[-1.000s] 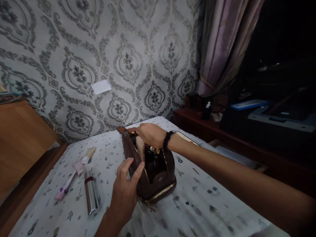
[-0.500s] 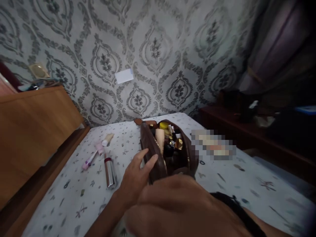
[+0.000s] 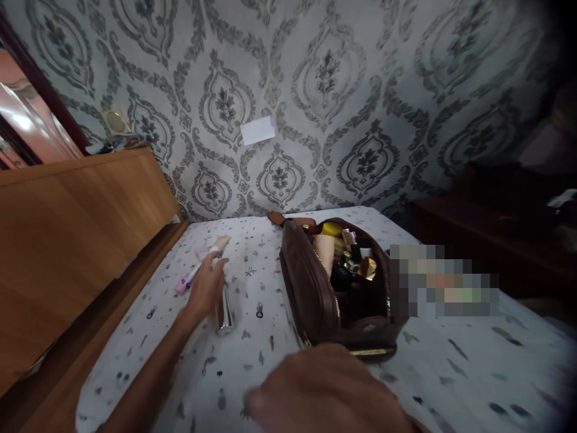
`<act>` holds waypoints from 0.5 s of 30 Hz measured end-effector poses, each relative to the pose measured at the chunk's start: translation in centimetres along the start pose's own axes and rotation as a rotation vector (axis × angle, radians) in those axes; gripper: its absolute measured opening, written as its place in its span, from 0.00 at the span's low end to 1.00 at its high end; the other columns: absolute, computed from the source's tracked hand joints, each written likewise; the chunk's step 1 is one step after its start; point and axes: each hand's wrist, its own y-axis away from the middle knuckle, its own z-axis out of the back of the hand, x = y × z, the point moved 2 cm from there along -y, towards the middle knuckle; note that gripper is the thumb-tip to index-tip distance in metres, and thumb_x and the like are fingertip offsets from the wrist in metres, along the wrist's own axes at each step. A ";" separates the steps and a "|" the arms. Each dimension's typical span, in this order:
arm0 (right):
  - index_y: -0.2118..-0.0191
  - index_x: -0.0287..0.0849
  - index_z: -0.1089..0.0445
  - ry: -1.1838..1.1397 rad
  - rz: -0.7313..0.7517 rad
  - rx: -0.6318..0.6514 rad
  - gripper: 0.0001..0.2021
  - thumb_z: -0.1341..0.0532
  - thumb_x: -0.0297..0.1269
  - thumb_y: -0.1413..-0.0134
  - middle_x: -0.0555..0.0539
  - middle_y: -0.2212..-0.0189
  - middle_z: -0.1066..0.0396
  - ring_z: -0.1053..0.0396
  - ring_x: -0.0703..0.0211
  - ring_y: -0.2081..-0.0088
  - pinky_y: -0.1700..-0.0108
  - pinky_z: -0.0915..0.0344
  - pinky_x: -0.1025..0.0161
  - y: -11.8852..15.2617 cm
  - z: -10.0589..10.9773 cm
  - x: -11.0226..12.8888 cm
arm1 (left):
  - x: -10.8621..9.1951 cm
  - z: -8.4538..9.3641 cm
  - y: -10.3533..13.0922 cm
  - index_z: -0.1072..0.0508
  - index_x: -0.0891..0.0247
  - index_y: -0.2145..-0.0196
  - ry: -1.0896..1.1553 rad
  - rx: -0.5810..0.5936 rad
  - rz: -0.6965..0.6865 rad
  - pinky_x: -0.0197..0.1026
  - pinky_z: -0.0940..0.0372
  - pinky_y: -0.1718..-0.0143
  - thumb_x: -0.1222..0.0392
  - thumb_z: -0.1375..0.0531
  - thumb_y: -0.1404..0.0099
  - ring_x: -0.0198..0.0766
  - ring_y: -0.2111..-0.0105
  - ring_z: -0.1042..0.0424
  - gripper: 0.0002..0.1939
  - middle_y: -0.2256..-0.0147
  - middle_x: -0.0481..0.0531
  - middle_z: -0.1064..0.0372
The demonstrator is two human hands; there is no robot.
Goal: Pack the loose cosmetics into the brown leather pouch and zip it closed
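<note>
Head-worn view, forward and down

Your left hand [image 3: 208, 287] is over by the silver bottle [image 3: 225, 322] and the cream tube [image 3: 222, 242], kinda hard to tell if you've grabbed anything. Your right hand [image 3: 331, 391] is a blur just in front of the brown bag [image 3: 306, 282], which sits unzipped on the sheet [image 3: 252, 300], beige tube [image 3: 324, 254] and some yellow thing [image 3: 331, 229] showing inside.

Left grip [image 3: 208, 284] and forearm [image 3: 158, 367] are both bare, the forearm slender; right grip [image 3: 331, 391] is bare, blurred.
</note>
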 end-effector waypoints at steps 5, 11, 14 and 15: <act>0.46 0.45 0.28 0.027 -0.148 0.076 0.18 0.50 0.30 0.34 0.47 0.67 0.23 0.26 0.60 0.66 0.59 0.31 0.63 -0.9 -3.9 -2.9 | 5.1 -0.8 -4.5 0.30 0.68 0.45 -0.127 0.094 0.216 0.50 0.38 0.41 0.63 0.51 0.29 0.52 0.42 0.35 0.19 0.45 0.66 0.32; 0.50 0.42 0.28 -0.195 -0.402 0.054 0.17 0.49 0.29 0.39 0.50 0.70 0.28 0.31 0.65 0.76 0.72 0.36 0.69 0.3 -6.9 -8.9 | 6.3 -3.3 -8.1 0.31 0.70 0.45 -0.185 0.239 0.350 0.53 0.37 0.48 0.53 0.49 0.30 0.60 0.44 0.33 0.22 0.51 0.70 0.26; 0.53 0.41 0.28 -0.253 -0.525 0.015 0.15 0.47 0.29 0.41 0.52 0.72 0.30 0.32 0.66 0.78 0.74 0.39 0.70 1.6 -7.7 -10.5 | 5.9 -4.4 -8.9 0.32 0.71 0.47 -0.198 0.285 0.396 0.55 0.38 0.50 0.50 0.47 0.32 0.63 0.45 0.33 0.24 0.52 0.73 0.26; 0.54 0.41 0.27 -0.271 -0.560 0.010 0.14 0.47 0.29 0.41 0.52 0.73 0.30 0.33 0.67 0.78 0.75 0.39 0.71 1.9 -7.8 -10.8 | 5.8 -4.7 -9.0 0.32 0.71 0.47 -0.198 0.295 0.403 0.55 0.38 0.49 0.50 0.47 0.32 0.63 0.45 0.32 0.24 0.52 0.74 0.25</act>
